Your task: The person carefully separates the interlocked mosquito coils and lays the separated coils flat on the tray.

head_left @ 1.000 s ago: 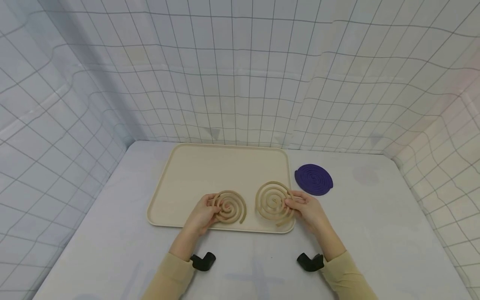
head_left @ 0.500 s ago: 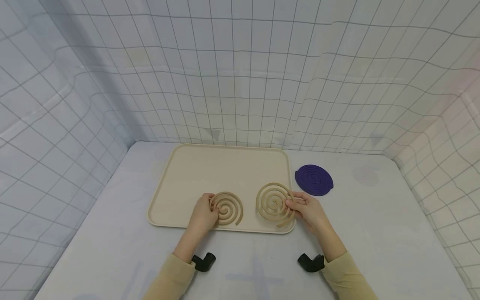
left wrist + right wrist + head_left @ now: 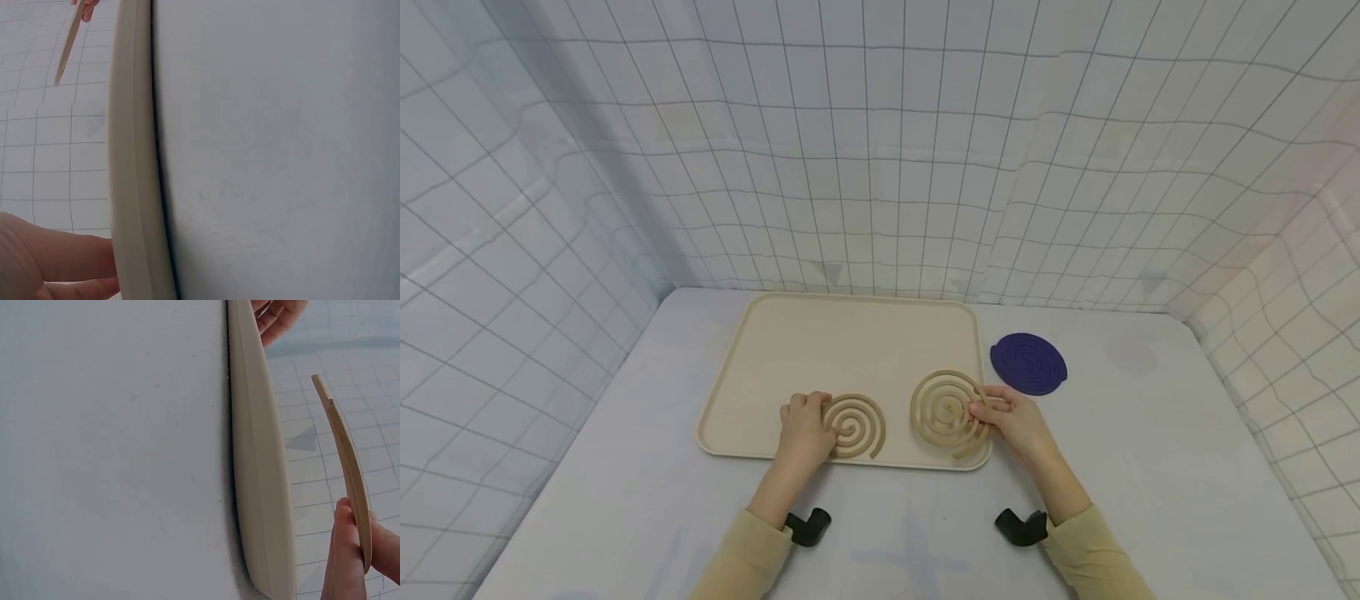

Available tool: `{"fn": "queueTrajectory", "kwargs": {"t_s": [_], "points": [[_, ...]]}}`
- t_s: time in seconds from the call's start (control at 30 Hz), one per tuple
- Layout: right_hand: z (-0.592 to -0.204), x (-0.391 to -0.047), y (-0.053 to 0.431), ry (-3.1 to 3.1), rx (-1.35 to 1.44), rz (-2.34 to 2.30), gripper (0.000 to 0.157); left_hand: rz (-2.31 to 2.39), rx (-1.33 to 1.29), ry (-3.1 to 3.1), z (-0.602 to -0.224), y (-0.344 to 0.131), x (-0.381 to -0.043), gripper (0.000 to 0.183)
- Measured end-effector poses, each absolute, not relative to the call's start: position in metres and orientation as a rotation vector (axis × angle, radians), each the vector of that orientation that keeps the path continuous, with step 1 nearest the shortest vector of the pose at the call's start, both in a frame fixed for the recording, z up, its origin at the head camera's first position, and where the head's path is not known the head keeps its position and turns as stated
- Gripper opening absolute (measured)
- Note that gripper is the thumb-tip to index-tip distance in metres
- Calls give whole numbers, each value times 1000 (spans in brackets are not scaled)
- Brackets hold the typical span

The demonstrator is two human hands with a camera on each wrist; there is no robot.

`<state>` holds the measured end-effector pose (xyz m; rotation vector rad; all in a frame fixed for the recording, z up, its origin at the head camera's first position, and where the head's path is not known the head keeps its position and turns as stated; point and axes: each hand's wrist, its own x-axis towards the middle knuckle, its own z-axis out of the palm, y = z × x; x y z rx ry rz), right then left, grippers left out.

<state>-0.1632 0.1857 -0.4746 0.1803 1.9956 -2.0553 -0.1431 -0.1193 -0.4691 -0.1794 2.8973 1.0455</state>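
Note:
Two tan mosquito coils are at the front of a beige tray (image 3: 850,333). One coil (image 3: 868,421) lies flat, or nearly so, near the front rim. My left hand (image 3: 805,425) is at its left edge, thumb and index finger touching it; in the left wrist view the fingertips are hidden behind the tray rim (image 3: 132,150). The other coil (image 3: 936,417) is raised above the tray's front right corner. My right hand (image 3: 1015,421) pinches its right edge between thumb and fingers. The right wrist view shows this coil (image 3: 347,450) edge-on, tilted and apart from the tray.
A dark purple coil-shaped disc (image 3: 1028,364) lies on the white table (image 3: 1135,442), right of the tray. Pale sheets with grid lines (image 3: 880,150) hang at the back and sides. Black wrist cameras (image 3: 808,527) sit by both cuffs.
The left coil has come down from a tilted hold onto the tray and moved slightly left. My left fingers have spread along its edge. The right hand keeps its coil almost still.

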Motion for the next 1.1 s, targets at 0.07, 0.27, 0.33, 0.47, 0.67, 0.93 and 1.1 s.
{"fn": "queueTrajectory", "kwargs": {"t_s": [0.07, 0.27, 0.33, 0.47, 0.67, 0.93, 1.1], "points": [[-475, -163, 185, 1996, 178, -2058, 50, 1037, -157, 2920, -468, -119, -142, 46], [-475, -164, 183, 2050, 162, -2020, 48, 1158, 12, 2934, -457, -110, -139, 31], [-474, -165, 182, 2075, 163, -2003, 48, 1261, 84, 2858, -453, -104, -140, 29], [-473, -166, 179, 2095, 184, -1991, 48, 1407, 195, 2695, -449, -89, -141, 26], [-473, -168, 175, 2159, 165, -1935, 46, 1463, 205, 2566, -453, -73, -143, 28], [-475, -169, 172, 2279, 167, -1828, 44, 1267, 142, 2808, -461, -74, -139, 30], [-476, -170, 173, 2379, 172, -1730, 44, 1021, 210, 2919, -464, -80, -136, 48]]}}
